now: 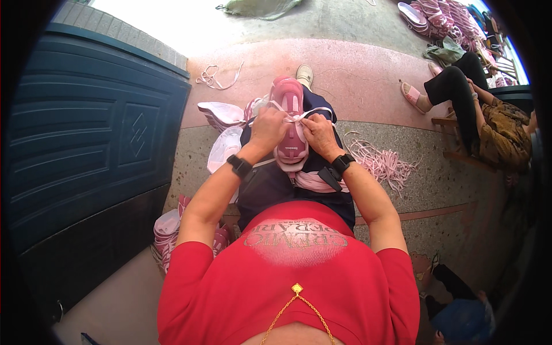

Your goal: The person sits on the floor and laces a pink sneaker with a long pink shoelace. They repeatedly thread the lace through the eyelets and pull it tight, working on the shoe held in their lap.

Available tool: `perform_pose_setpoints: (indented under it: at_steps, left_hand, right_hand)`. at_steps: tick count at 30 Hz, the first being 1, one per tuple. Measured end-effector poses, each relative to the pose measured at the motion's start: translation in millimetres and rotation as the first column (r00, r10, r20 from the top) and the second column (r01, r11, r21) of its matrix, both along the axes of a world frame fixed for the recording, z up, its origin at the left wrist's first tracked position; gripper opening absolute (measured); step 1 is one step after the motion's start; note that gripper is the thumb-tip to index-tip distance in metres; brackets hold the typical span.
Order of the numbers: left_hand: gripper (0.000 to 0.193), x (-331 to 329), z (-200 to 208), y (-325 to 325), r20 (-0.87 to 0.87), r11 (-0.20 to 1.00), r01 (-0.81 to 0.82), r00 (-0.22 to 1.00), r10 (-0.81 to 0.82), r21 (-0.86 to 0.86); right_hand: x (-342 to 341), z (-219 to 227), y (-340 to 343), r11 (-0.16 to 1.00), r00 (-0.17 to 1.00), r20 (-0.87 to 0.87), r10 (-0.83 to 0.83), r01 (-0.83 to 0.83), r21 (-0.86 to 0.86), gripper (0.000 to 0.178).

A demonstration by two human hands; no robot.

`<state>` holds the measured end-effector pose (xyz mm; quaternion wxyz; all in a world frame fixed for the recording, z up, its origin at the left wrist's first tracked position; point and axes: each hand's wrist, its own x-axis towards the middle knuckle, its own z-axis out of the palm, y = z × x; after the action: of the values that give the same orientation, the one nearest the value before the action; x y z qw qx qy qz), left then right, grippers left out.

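Note:
On my lap lies a pink shoe upper (pixel 291 150), its toe away from me and its tongue toward me. A pale lace (pixel 296 117) crosses over its middle. My left hand (pixel 269 127) pinches the lace at the left of the upper. At the right side, my right hand (pixel 320 135) has its fingers closed on another part of the same lace. Both hands are close together over the upper. A loose stretch of lace loops out past my right hand. Pink laces (pixel 319 182) also lie in a bundle across my lap, nearer my body.
White-lined shoe uppers (pixel 225 148) sit beside my left leg, more (pixel 167 227) lower left. A heap of pink laces (pixel 386 164) lies on the floor at right, a loose lace (pixel 219 77) ahead. A blue door (pixel 92 115) stands left; a seated person (pixel 489 123) is right.

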<state>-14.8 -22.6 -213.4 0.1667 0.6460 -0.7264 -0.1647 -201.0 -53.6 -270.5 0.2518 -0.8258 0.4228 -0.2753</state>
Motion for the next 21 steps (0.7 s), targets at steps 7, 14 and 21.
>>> perform_pose_setpoints:
  at_steps: [7,14,21]
  left_hand:
    - [0.012,-15,-15,-26,0.186,0.984,0.163,0.971,-0.148,-0.066]
    - [0.018,2,-15,-50,-0.502,0.969,-0.034,0.851,0.155,0.243]
    - [0.023,-8,16,-68,-0.653,0.849,-0.027,0.626,0.426,0.528]
  right_hand:
    - [7,-4,8,0.997,0.979,0.185,-0.081,0.079,0.014,0.016]
    - [13,19,-3,0.938,0.873,-0.472,0.123,-0.258,-0.233,0.014]
    - [7,15,-10,0.888,0.99,-0.08,0.113,-0.137,-0.44,0.015]
